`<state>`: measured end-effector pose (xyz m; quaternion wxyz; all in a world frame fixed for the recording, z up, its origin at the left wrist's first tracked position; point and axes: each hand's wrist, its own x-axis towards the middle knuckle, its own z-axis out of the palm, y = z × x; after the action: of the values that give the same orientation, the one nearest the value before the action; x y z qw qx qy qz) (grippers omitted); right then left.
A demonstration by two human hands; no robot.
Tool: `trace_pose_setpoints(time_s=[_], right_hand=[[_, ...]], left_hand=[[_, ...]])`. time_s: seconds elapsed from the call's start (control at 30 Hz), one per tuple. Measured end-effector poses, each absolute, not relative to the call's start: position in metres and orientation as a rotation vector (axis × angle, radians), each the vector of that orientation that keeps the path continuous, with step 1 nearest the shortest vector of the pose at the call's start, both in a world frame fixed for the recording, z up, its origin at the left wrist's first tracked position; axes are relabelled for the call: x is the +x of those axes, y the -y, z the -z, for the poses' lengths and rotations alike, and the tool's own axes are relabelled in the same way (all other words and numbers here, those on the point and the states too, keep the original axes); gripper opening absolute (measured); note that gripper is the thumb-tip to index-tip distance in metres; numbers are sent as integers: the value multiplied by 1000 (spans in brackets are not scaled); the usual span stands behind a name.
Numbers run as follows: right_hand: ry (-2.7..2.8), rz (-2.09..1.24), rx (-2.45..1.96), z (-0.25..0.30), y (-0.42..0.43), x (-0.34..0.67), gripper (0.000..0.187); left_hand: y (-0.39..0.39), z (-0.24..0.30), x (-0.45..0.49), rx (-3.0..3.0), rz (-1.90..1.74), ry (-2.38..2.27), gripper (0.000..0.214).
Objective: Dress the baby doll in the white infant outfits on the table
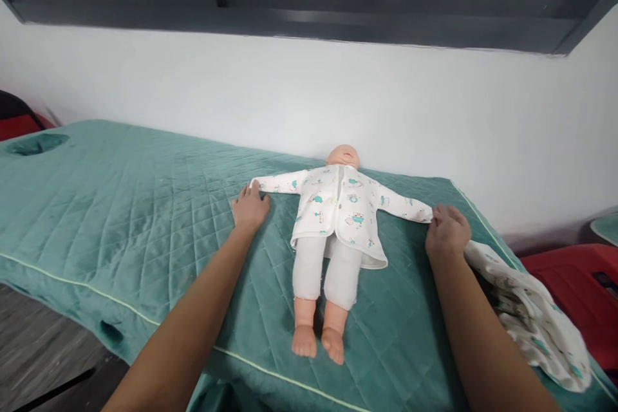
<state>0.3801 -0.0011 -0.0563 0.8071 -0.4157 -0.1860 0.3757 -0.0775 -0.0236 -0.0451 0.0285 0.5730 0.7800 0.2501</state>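
Observation:
A baby doll point(304, 325) lies on its back on the green quilted bed cover, arms stretched out to both sides. It wears a white printed baby jacket point(355, 215) with its front edges together, over white soft legs. My left hand point(251, 206) has its fingertips at the cuff of the sleeve on the left, closed on its end. At the other cuff, my right hand point(448, 228) pinches the sleeve end with bent fingers. The doll's own hands are not visible. Beside my right forearm lies a crumpled white printed cloth point(541, 322).
The green bed cover point(145, 219) runs up to a white wall point(290, 90), with a dark barred window frame point(338, 19) above. A hole point(38, 143) opens at the bed's far left. Something red point(574, 286) stands beyond the right edge.

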Motion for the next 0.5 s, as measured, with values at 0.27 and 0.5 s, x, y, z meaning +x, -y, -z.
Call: trace_pose_setpoints(time_s=[0.27, 0.5], right_hand=[[651, -405, -1123, 41, 19, 344, 41], [981, -413, -1179, 37, 53, 309, 36]], left_hand=[[28, 46, -77, 1709, -792, -2422, 60], [46, 45, -69, 1726, -1063, -2345, 52]])
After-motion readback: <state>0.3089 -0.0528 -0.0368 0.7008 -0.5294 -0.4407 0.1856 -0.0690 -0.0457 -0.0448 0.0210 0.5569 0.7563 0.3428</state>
